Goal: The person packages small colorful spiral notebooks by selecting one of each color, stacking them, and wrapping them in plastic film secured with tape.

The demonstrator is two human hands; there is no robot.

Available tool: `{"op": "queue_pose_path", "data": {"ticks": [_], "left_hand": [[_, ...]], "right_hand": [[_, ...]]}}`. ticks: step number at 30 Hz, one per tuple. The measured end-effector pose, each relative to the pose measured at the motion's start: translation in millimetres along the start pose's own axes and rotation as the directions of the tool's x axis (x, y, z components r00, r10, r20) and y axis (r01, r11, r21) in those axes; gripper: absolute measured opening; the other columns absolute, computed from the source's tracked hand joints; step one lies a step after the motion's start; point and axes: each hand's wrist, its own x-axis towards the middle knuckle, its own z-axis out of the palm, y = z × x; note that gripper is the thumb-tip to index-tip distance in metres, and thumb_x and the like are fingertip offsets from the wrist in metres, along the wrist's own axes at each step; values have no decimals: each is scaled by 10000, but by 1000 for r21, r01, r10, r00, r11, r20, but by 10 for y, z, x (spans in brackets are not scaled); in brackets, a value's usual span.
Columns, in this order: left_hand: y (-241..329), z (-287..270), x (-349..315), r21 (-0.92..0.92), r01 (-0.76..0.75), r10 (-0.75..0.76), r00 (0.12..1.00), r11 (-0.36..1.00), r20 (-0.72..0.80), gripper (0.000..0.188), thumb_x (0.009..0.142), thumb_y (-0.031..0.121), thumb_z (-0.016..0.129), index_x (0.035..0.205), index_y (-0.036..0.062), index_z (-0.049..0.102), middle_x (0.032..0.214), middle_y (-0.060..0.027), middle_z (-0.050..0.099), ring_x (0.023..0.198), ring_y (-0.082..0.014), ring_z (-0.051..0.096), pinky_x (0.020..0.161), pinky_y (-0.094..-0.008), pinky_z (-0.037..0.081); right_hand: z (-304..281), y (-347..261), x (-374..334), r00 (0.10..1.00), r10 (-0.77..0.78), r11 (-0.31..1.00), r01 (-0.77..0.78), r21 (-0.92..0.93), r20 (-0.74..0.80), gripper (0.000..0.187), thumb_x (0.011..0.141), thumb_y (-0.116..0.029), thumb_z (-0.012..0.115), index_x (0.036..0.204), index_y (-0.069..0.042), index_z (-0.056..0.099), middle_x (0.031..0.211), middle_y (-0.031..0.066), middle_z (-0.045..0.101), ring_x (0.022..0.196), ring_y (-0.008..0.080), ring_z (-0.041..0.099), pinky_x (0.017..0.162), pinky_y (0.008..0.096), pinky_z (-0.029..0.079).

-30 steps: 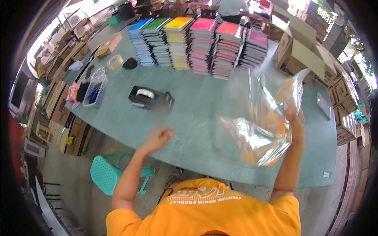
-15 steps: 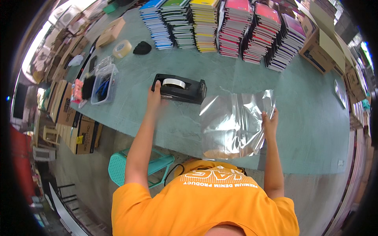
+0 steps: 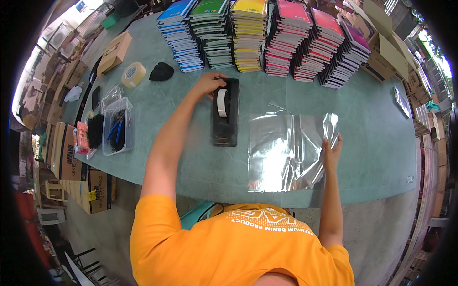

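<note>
My left hand grips the far end of a black tape dispenser, which stands lengthwise on the green table and carries a roll of white or clear tape. To its right lies a shiny clear plastic sheet or bag, creased and reflecting light. My right hand holds that plastic by its right edge, with the thumb and fingers closed on it.
Tall stacks of notebooks in several colours line the far side. An open cardboard box stands at far right. On the left are a clear plastic bin, a roll of packing tape, a black object and a cardboard piece.
My left hand has turned the tape dispenser from crosswise to lengthwise, its far end now in my grasp. The plastic lies flatter, still held by my right hand. The view has shifted a little.
</note>
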Motion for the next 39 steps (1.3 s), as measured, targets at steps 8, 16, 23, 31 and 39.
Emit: {"op": "queue_pose_path", "data": {"ticks": [8, 16, 23, 31, 39], "left_hand": [[-192, -198, 181, 61, -11, 18, 992, 998, -126, 385, 745, 262, 639, 1064, 47, 622, 838, -118, 655, 732, -230, 656, 522, -363, 563], [254, 306, -508, 596, -39, 251, 927, 802, -277, 595, 777, 475, 562, 1136, 0, 559, 904, -232, 644, 854, -373, 628, 774, -439, 478], [279, 537, -513, 679, 73, 248, 898, 731, -363, 462, 759, 307, 548, 1120, 21, 572, 894, -216, 648, 823, -379, 624, 738, -460, 491], [328, 590, -469, 669, 170, 159, 902, 724, -401, 351, 786, 256, 519, 1063, 57, 605, 876, -216, 644, 834, -383, 618, 739, -484, 485], [-254, 309, -1106, 343, -80, 240, 857, 936, -455, 725, 871, 562, 439, 1242, -60, 460, 1189, -271, 527, 1106, -391, 515, 941, -418, 399]], "right_hand": [[-100, -224, -69, 994, -110, 951, 105, -292, -2, 689, 788, -161, 660, 1360, -1, 311, 1306, 216, 419, 1183, 302, 437, 984, 371, 347], [-288, -309, 168, 986, 46, 949, 8, -316, 161, 706, 776, -197, 694, 1377, -87, 341, 1248, 201, 470, 1149, 318, 463, 939, 391, 386], [-451, -532, 197, 969, -174, 838, 238, -490, 173, 535, 786, -156, 650, 1278, -77, 456, 1214, 189, 487, 1158, 347, 445, 970, 409, 356], [60, -1017, -80, 884, -410, 828, 463, -315, 222, 440, 802, -175, 636, 1215, -77, 519, 1225, 157, 496, 1151, 333, 456, 977, 406, 349], [1476, -1395, -297, 676, -354, 908, 415, 64, 646, 408, 837, -238, 638, 1187, -49, 549, 1147, 142, 568, 1045, 232, 547, 825, 330, 457]]}}
